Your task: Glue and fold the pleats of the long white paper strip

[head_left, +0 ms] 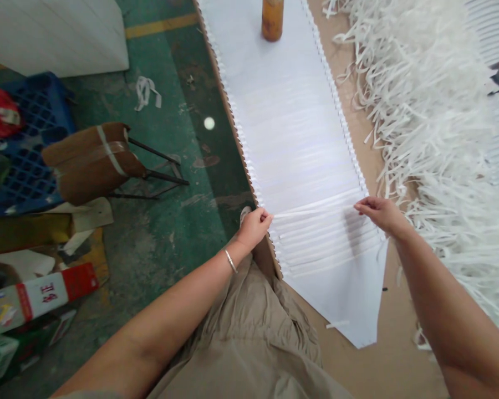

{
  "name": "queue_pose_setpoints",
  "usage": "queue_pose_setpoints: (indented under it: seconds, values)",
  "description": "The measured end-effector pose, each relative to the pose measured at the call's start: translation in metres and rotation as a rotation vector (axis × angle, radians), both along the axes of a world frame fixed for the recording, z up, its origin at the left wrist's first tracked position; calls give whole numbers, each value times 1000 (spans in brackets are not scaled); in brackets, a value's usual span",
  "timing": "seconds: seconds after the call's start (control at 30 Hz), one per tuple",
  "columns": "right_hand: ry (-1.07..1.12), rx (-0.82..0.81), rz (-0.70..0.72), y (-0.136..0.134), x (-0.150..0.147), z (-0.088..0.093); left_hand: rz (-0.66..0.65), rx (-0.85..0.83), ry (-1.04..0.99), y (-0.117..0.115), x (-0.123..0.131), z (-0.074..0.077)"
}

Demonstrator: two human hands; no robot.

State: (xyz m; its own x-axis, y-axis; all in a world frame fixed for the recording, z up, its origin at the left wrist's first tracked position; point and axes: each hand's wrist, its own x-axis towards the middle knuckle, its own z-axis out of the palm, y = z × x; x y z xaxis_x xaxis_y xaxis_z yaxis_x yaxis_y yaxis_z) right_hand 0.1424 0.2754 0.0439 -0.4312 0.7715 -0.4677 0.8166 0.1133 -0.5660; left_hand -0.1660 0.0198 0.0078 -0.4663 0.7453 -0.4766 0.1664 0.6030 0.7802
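A long white sheet (295, 116) with notched side edges lies on the brown tabletop. Across it runs a thin white strip (316, 209), stretched between my hands. At the sheet's left edge my left hand (255, 226) pinches one end. My right hand (378, 213) pinches the other end by the right edge. Several similar strips (324, 238) lie in rows across the sheet just nearer to me. One short loose strip (337, 325) rests near the sheet's tapered end. The exact grip between the fingertips is partly hidden.
An orange-brown bottle (272, 19) stands on the sheet's far part. A heap of white strips (432, 111) covers the right side of the table (357, 366). On the green floor at left are a cardboard-topped stool (100, 160), a blue crate (50, 105) and boxes (45, 293).
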Motion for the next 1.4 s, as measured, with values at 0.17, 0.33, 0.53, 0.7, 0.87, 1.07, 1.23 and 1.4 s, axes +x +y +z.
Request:
queue_pose_setpoints:
  seconds: [0.17, 0.33, 0.53, 0.7, 0.87, 1.07, 1.23, 1.4]
  values:
    - [71, 33, -147, 22, -5, -11, 61, -37, 76, 11, 7, -14]
    - [101, 63, -212, 34, -11, -19, 68, -64, 187, 16, 8, -21]
    - [104, 76, -267, 35, -23, -23, 94, -79, 210, 18, 8, -24]
    - [117, 96, -298, 39, -24, -34, 80, -87, 215, 19, 8, -22]
    - [81, 132, -249, 43, -22, -46, 60, -104, 227, 19, 8, -22]
    - [-15, 222, -242, 40, -34, -43, 36, -100, 245, 19, 7, -22]
    - [-45, 267, -217, 41, -34, -50, 24, -77, 259, 19, 6, -24]
    - [2, 282, -226, 44, -27, -64, 8, -66, 280, 16, 6, -27]
